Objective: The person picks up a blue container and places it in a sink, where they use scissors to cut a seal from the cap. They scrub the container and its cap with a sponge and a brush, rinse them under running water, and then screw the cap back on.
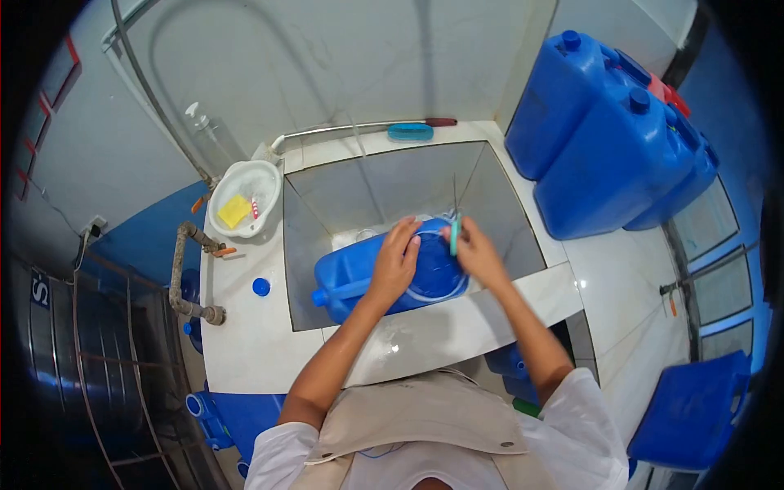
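Note:
A large blue water jug [351, 269] lies on its side in the sink, its capped spout toward the left. At its right end is a round, darker blue area [438, 267] edged by a pale ring. My left hand [398, 257] lies on the jug with fingers stretched out, thumb beside that ring. Scissors with mint-green handles [455, 233] are in my right hand [478, 253], fingers closed round the handles, the blades pointing away from me. My right hand is close to the far right side of the ring.
The tiled sink [506, 212] surrounds the jug. To the left stand a white basin [272, 216] holding a yellow sponge [234, 211], a loose blue cap [260, 287] and a pipe [177, 269]. A teal brush [410, 132] lies on the back ledge. Blue jugs [608, 167] stand at right.

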The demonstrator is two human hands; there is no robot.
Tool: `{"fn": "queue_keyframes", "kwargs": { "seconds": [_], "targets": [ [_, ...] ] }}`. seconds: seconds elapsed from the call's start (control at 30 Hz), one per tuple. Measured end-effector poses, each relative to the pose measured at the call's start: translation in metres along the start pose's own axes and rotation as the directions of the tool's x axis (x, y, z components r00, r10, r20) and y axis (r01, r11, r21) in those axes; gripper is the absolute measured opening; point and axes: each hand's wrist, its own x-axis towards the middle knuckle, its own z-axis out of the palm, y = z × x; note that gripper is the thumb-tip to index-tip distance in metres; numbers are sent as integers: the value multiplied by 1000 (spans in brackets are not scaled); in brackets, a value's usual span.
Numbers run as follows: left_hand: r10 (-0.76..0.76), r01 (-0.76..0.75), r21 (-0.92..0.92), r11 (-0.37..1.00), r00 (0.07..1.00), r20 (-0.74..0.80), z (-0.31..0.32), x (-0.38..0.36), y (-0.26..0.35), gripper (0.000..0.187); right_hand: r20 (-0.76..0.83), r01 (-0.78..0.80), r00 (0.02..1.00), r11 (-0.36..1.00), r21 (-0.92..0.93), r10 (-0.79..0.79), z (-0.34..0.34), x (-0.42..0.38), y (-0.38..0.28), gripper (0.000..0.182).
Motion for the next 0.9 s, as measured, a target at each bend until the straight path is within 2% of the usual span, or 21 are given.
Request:
{"fn": "queue_keyframes", "kwargs": {
  "seconds": [0.07,0.1,0.13,0.2,0.27,0.3,0.33,0.37,0.4,0.47,0.5,0.53,0.57,0.6,0.67,0.7,0.73,0.8,0.83,0.87,0.9],
  "targets": [
    [0,4,74,997,998,-58,8,-12,-22,24,-180,113,982,933,341,-53,50,-18,0,34],
    [-110,111,11,994,991,-80,1,-19,-26,25,-316,326,923,884,335,-220,70,-24,1,31],
    [-117,119,17,993,990,-84,-6,-23,-28,25,-443,516,821,801,303,-361,87,-28,0,28],
    [-306,273,-186,944,935,-179,-14,-40,-30,28,-446,528,810,803,275,-380,95,-27,-16,25],
    [-346,314,-197,929,924,-162,-10,-65,-31,39,-134,405,911,907,117,-390,94,-6,-32,26],
    [-347,336,-89,938,915,-206,-3,-78,-29,46,95,313,942,945,98,-322,85,8,-40,31],
    [-348,363,17,932,906,-242,1,-93,-28,53,102,310,942,945,105,-320,84,23,-50,31],
    [-399,403,12,915,909,-123,-5,-101,-15,65,380,298,873,951,83,-306,82,37,-59,32],
    [-402,406,9,914,907,-125,-8,-99,-3,65,624,298,735,953,54,-265,81,51,-66,34],
    [-147,174,165,971,976,-162,-15,-96,21,66,653,290,695,948,129,-301,96,73,-64,37],
    [-155,182,165,969,974,-165,-22,-83,28,66,675,280,653,938,205,-343,104,77,-58,41],
    [-82,78,353,932,997,-3,-31,-57,29,65,680,280,649,938,204,-341,104,79,-48,41],
    [-36,-58,510,858,984,172,-38,-40,27,64,455,296,772,884,362,-444,98,80,-35,45],
    [-37,-55,509,859,985,169,-41,-36,23,64,192,342,852,797,498,-486,87,80,-27,48],
    [-182,-1,504,864,932,314,-39,-27,12,65,-33,274,937,674,686,-347,67,49,-2,51],
    [-78,-44,537,842,976,202,-37,-30,8,58,-58,267,950,702,660,-307,58,25,2,51],
    [-77,-45,537,843,976,202,-34,-35,4,58,-81,255,961,731,633,-265,53,0,4,52],
    [-349,341,486,805,934,-77,-27,-49,2,54,-43,395,899,763,512,-437,71,-32,6,47],
    [-347,338,486,806,935,-75,-27,-57,3,54,-69,575,818,810,112,-571,73,-40,-5,42],
    [-493,432,515,740,870,-22,-32,-63,4,50,-78,575,818,810,113,-570,74,-33,-20,42],
    [-628,514,550,658,778,24,-36,-67,4,46,99,463,873,876,134,-477,72,-17,-35,40]
  ]
}}
